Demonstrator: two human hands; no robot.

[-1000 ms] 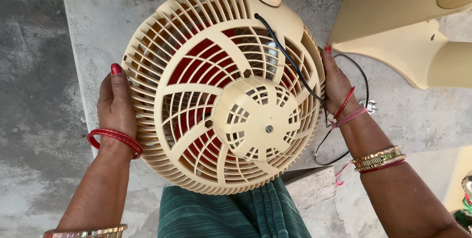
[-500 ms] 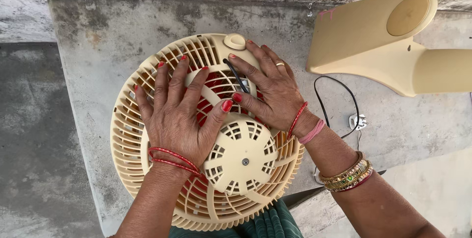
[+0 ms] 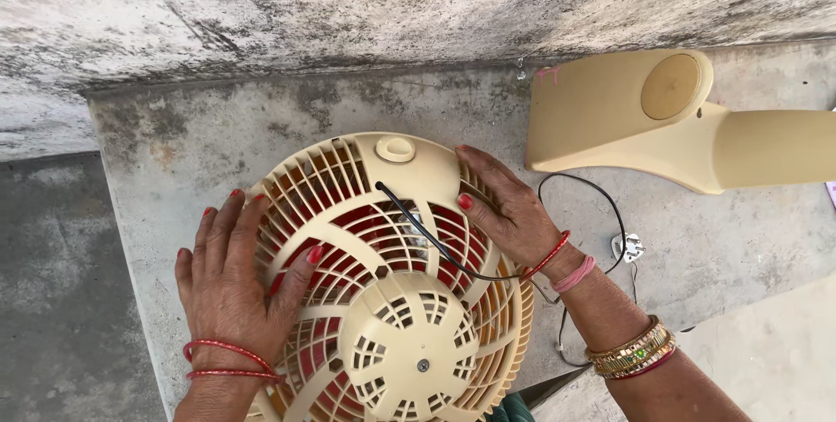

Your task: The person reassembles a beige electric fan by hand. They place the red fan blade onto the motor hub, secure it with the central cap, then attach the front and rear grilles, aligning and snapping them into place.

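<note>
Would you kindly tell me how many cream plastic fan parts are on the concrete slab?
2: the round fan cage under both hands at the centre, and the fan stand lying at the upper right. Others may be out of frame.

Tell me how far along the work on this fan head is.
Done: the cream fan head lies grille-down on the concrete slab, apart from its stand piece. In hand: the left hand and right hand press flat on its rear grille. Left: the black cord trails loose, and the stand piece is unattached.
</note>
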